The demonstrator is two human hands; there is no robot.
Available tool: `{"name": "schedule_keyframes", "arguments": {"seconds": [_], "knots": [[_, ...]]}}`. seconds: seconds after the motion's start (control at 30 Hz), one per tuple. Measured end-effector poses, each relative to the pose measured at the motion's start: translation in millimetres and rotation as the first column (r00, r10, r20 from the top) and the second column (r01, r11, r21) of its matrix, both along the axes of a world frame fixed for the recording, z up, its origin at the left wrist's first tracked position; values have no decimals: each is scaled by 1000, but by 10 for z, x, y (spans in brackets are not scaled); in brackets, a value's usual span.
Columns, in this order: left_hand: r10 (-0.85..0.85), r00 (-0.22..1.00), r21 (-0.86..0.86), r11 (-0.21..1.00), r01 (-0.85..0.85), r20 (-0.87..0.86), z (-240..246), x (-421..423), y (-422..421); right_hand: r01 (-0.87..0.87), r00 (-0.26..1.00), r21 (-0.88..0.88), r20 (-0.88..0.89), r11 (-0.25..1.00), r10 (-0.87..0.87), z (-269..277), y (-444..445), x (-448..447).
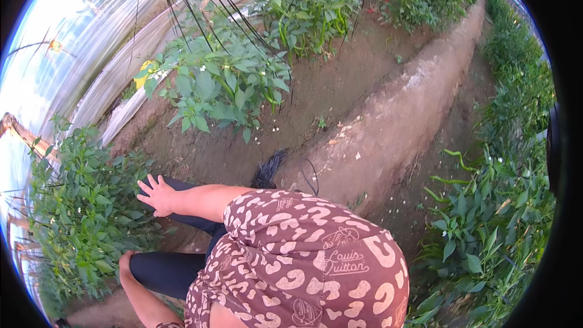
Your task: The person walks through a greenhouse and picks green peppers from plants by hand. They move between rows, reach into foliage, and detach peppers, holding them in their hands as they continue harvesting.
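My right hand point(157, 196) lies palm down over my right knee, in dark trousers, with its fingers spread and nothing in them. My left hand point(126, 262) rests against the end of my left knee point(164, 273); its fingers are mostly hidden. A leafy pepper plant point(91, 209) with small white flowers stands just beyond both knees. On the soil beside my patterned shirt lies a bundle of thin black strands point(269, 168), with a dark looped cord point(314, 175) near it.
Pepper plants with long green pods stand at the upper middle point(314, 18) and along the right point(492, 209). Black strings point(218, 4) run down to another plant point(214, 77). A raised soil ridge point(391, 109) runs to the upper right. Plastic sheeting point(109, 45) borders the left.
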State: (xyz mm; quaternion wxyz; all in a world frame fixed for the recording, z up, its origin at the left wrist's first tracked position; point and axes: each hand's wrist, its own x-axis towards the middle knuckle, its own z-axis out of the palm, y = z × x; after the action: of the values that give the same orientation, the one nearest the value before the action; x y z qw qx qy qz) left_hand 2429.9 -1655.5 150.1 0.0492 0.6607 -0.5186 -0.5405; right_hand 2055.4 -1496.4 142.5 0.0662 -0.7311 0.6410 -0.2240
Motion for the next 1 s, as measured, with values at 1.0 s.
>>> {"name": "schedule_keyframes", "arguments": {"seconds": [1.0], "knots": [[-122, 860, -232, 935, 267, 496, 809, -10, 818, -441, 843, -742, -150, 505, 516, 3342, -1637, 854]]}}
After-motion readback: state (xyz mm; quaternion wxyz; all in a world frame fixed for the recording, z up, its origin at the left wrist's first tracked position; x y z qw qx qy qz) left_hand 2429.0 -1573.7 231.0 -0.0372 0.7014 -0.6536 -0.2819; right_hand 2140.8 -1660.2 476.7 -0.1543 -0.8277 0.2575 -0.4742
